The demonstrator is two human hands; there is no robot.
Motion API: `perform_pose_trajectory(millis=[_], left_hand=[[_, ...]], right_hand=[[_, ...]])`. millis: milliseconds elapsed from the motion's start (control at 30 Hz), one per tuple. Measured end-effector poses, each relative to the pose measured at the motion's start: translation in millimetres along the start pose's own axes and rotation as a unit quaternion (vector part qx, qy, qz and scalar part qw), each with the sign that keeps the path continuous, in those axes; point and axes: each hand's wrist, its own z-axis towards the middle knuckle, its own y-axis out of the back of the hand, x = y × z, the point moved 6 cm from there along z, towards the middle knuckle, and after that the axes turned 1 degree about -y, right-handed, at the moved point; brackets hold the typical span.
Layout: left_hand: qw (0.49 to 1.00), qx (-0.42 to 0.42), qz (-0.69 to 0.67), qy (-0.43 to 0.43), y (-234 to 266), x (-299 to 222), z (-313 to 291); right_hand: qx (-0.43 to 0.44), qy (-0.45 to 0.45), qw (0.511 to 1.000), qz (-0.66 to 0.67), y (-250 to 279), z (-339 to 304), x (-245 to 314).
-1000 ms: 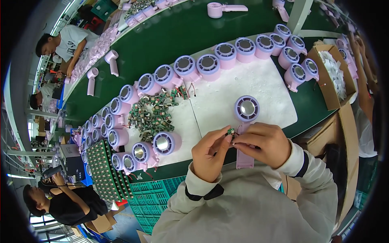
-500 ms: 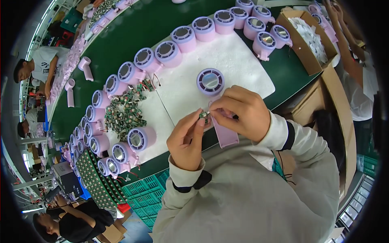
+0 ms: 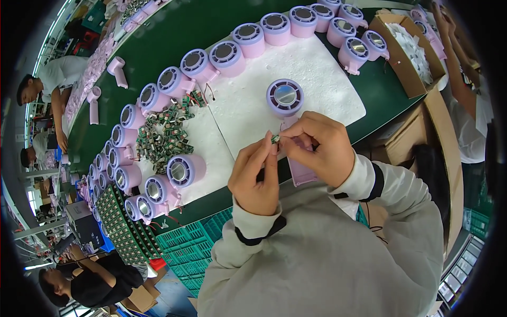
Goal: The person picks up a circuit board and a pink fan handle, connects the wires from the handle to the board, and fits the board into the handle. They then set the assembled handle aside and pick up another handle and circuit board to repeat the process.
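Between the thumb and fingertips of my left hand (image 3: 256, 174) is a small green circuit board (image 3: 275, 139), mostly covered by the fingers. My right hand (image 3: 325, 150) pinches at the board's edge, its fingertips meeting those of the left; what exactly they grip is too small to make out. Beneath the hands lies a pink and lilac handheld fan (image 3: 285, 97), its round head with a mirror-like centre facing up on the white foam sheet. The fan's pink handle (image 3: 302, 172) points toward me, partly hidden by my right hand.
A heap of small circuit boards (image 3: 161, 138) lies on the foam sheet (image 3: 248, 116) at left. Several more fan heads (image 3: 227, 57) curve around the sheet. A carton of white pieces (image 3: 406, 50) stands far right, green crates (image 3: 185, 248) below the table edge. Other people work nearby.
The view has shifted a little, so the table's things sit differently in the picture. My fingertips have come closer together and now cover more of the circuit board.
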Motion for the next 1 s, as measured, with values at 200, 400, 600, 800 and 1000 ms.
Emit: perform_pose_trajectory(millis=[200,400,600,800,1000], left_hand=[[0.98,-0.096,0.127,-0.119,-20,-23,-3],[0.985,-0.038,0.138,-0.101,-9,-31,2],[0.96,0.018,0.254,-0.113,68,-68,37],[0.907,-0.025,0.419,-0.02,145,-30,71],[0.912,0.022,0.409,0.03,162,20,96]], right_hand=[[-0.045,-0.098,0.991,0.079,-3,-6,-5],[-0.018,-0.078,0.996,0.044,-1,2,-5],[0.069,-0.019,0.996,-0.052,18,19,9],[0.146,-0.045,0.987,0.059,55,74,12],[0.241,-0.093,0.954,0.154,82,189,2]])
